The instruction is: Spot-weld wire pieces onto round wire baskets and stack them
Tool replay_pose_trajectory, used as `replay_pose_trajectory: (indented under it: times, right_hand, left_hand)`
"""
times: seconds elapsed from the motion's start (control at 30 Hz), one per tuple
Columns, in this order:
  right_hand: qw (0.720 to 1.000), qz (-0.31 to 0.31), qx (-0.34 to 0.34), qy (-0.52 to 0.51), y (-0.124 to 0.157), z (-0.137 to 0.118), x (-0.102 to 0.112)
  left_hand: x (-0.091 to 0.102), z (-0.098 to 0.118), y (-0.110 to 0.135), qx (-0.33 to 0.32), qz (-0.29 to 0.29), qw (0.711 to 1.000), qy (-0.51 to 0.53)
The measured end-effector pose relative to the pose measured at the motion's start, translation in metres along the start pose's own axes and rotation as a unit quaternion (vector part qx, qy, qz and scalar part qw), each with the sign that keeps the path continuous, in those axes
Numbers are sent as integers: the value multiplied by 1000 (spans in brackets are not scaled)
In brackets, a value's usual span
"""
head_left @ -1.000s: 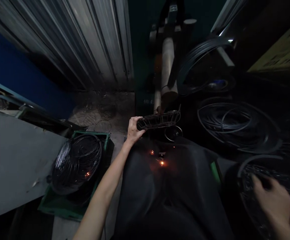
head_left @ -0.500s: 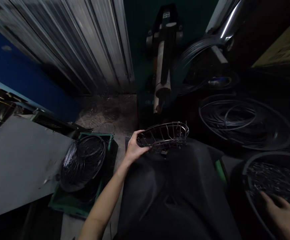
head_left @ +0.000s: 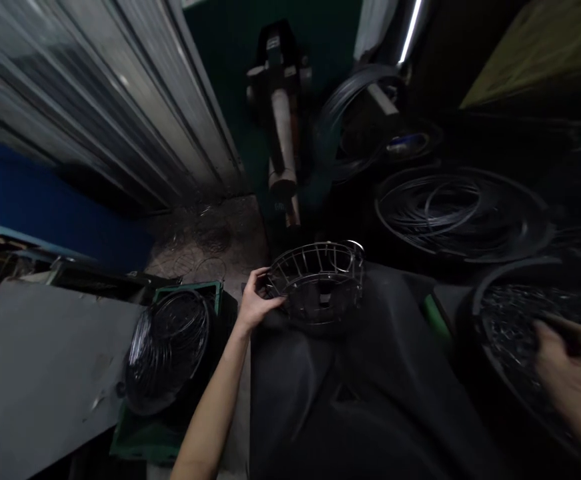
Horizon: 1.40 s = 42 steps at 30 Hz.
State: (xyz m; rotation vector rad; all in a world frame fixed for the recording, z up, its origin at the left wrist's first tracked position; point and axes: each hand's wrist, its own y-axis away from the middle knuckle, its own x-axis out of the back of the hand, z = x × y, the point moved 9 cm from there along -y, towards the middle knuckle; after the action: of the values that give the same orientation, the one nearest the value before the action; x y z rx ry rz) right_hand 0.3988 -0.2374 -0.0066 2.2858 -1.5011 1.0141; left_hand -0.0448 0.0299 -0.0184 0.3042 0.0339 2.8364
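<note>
My left hand (head_left: 257,303) grips the left rim of a round wire basket (head_left: 315,283), its thumb on the near side and its fingers on the far side. The basket is of thin shiny metal wire and rests at the far end of the black cloth (head_left: 315,393) over my lap. On the right, my right hand (head_left: 573,373) is over a round dark tub (head_left: 477,313) full of small bent wire pieces (head_left: 510,310). Motion blurs this hand; its thumb and fingers look apart, and I see nothing held between them.
Wire rings fill a wide black basin (head_left: 530,233) behind the tub. At left, a black basin of wire rings (head_left: 170,347) sits on a green crate (head_left: 145,443) beside a grey panel (head_left: 45,373). A machine with a cylindrical arm (head_left: 283,133) stands ahead.
My view has shifted. The wire basket has tipped, showing more of its inside, with my left hand still on it. My right hand has moved up and farther over the tub of wire pieces.
</note>
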Motion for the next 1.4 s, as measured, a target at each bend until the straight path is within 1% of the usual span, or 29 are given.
replay_pose_trajectory:
  times: [0.03,0.1,0.13,0.2,0.27,0.33,0.37,0.43,0.5,0.53,0.6,0.63,0.7,0.77,0.8,0.87,0.93,1.0,1.1,1.2,1.3,1.4]
  right_hand:
    - [1000,1,-5,-1,8,-12,-1]
    - [999,-19,10,-29,25,-38,-11]
    - [998,-36,28,-48,34,-50,-20]
    - [990,-92,73,-78,51,-65,-47]
    - [977,-159,105,-93,67,-67,-77]
    - [966,-214,111,-95,78,-57,-103]
    - [964,-228,106,-91,81,-50,-111]
    - [966,-228,94,-78,79,-42,-116]
    - [972,-213,66,-69,75,-44,-110]
    - [975,-209,43,-68,74,-50,-104]
    - [974,-213,-3,-83,75,-73,-92]
    - [969,-224,-17,-99,78,-92,-87]
    - [954,-264,-9,-142,87,-138,-86]
    - [928,-327,23,-175,98,-183,-98]
    - [915,-358,40,-182,103,-200,-107]
    - [898,-397,71,-176,108,-222,-128]
    - [901,-396,94,-149,104,-230,-144]
    - [915,-369,113,-120,98,-234,-153]
    - [930,-330,128,-97,93,-240,-155]
    - [936,-309,130,-103,96,-244,-155]
    - [936,-292,148,-130,99,-250,-159]
    - [933,-280,170,-149,100,-253,-167]
  left_hand:
    - [1,-2,-1,4,-2,1000,0]
    - [3,-2,-4,2,-8,1000,-6]
    - [2,2,-4,-5,-10,1000,-18]
    - [-6,17,-5,-38,-15,997,-71]
    - [-21,38,-2,-94,-26,983,-155]
    - [-41,56,5,-149,-40,960,-235]
    - [-50,61,8,-166,-47,949,-265]
    - [-62,62,15,-171,-62,936,-301]
    - [-69,53,20,-157,-90,934,-308]
    - [-70,48,22,-149,-103,936,-301]
    - [-69,41,24,-143,-110,945,-274]
    - [-66,40,24,-146,-103,949,-259]
    - [-60,42,23,-158,-80,955,-236]
    - [-57,47,22,-169,-69,957,-228]
    - [-57,50,22,-171,-66,956,-231]
    - [-59,57,22,-180,-63,950,-249]
    - [-61,66,23,-200,-55,937,-280]
    - [-61,75,24,-220,-36,923,-315]
    - [-60,83,20,-234,-17,901,-366]
    - [-61,87,15,-239,-12,883,-403]
    - [-59,90,10,-242,1,874,-421]
    - [-56,90,4,-243,19,872,-425]
